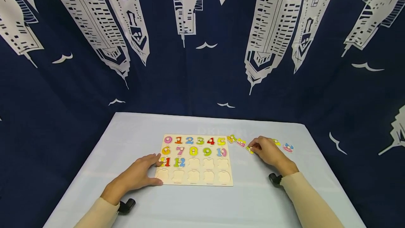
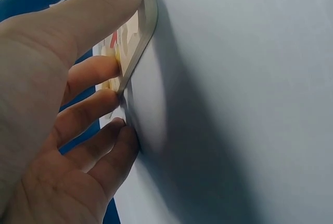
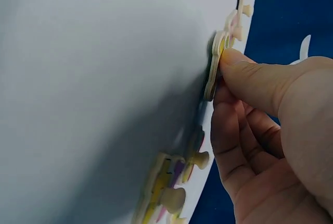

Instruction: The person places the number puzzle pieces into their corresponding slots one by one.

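Your right hand (image 1: 270, 153) pinches a yellow piece (image 1: 250, 150), thumb and fingers clamped on it, to the right of the number board (image 1: 193, 176) and between other loose pieces (image 1: 288, 147); your left hand (image 1: 134, 174), thumb and fingers spread apart, touches the board's left edge
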Action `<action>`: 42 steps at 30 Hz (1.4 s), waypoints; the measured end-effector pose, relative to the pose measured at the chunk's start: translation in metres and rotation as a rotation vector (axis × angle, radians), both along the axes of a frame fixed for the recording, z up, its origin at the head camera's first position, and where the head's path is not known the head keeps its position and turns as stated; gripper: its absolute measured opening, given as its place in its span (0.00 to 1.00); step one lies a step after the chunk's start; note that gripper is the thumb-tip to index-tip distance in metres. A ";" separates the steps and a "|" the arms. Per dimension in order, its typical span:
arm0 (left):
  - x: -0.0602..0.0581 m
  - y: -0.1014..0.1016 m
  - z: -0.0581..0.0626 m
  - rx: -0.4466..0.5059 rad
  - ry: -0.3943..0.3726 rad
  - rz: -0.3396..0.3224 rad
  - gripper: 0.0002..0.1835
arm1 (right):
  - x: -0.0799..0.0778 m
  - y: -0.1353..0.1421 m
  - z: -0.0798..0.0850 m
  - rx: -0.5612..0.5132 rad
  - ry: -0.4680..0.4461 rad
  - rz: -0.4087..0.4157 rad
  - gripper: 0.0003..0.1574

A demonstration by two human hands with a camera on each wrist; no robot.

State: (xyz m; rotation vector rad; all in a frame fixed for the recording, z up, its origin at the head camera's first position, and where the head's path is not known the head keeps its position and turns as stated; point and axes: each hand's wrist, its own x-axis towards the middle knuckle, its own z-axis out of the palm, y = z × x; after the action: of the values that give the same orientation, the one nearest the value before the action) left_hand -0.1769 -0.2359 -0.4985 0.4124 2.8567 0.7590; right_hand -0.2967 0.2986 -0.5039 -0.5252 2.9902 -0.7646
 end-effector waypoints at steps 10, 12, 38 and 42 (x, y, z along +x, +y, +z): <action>-0.001 -0.001 0.000 0.011 0.001 -0.011 0.45 | 0.015 -0.011 0.008 -0.098 0.087 0.023 0.04; -0.001 0.001 -0.002 0.022 0.000 -0.016 0.44 | 0.019 -0.014 0.007 -0.115 0.108 0.032 0.04; -0.001 0.000 -0.002 0.000 -0.019 -0.003 0.44 | 0.052 -0.165 0.004 -0.277 0.094 0.340 0.05; -0.002 0.001 -0.003 0.005 -0.019 -0.005 0.44 | 0.054 -0.185 0.003 -0.267 0.070 0.318 0.05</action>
State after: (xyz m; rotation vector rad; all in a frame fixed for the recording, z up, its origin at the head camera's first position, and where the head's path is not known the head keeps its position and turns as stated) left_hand -0.1790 -0.2351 -0.5018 0.4104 2.8359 0.7653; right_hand -0.2423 0.1134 -0.5009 -1.0255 2.7703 -1.1348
